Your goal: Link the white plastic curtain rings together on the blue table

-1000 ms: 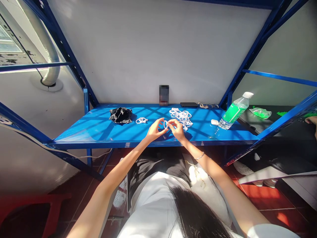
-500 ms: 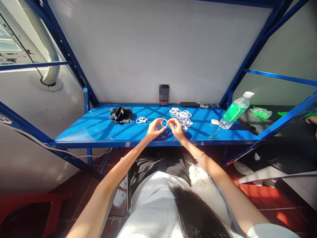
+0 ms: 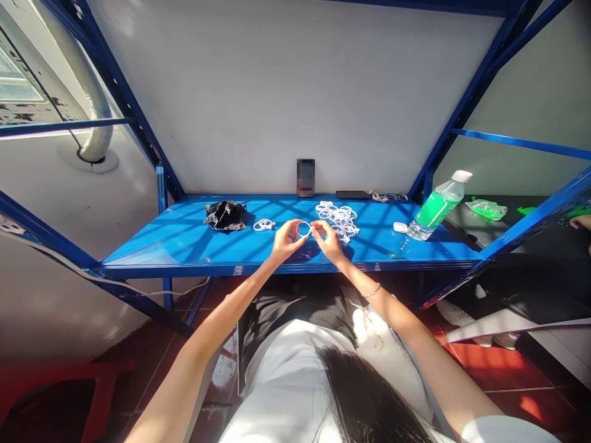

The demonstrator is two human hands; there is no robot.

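Observation:
Just above the front of the blue tabletop (image 3: 184,237), a thin white ring (image 3: 303,222) is held upright between my two hands. My left hand (image 3: 287,240) pinches its left side, fingers curled. My right hand (image 3: 329,241) has thumb and forefinger closed at the ring's right edge; any small part between those fingertips is too small to make out. Behind my right hand lies a loose pile of white rings (image 3: 339,215), partly covered by it. A smaller cluster of white rings (image 3: 264,225) rests to the left of my left hand.
A crumpled black plastic bag (image 3: 225,216) sits at left. Toward the right stand a green-labelled water bottle (image 3: 436,210) and a small white case (image 3: 400,227). A dark phone (image 3: 351,195), a cable (image 3: 386,197) and an upright blurred dark object (image 3: 305,178) line the back. Blue frame posts (image 3: 161,184) flank the table.
The ring has shifted slightly left and turned to show its opening wider. Both hands stay in nearly the same place, still holding it. The camera view has moved very little.

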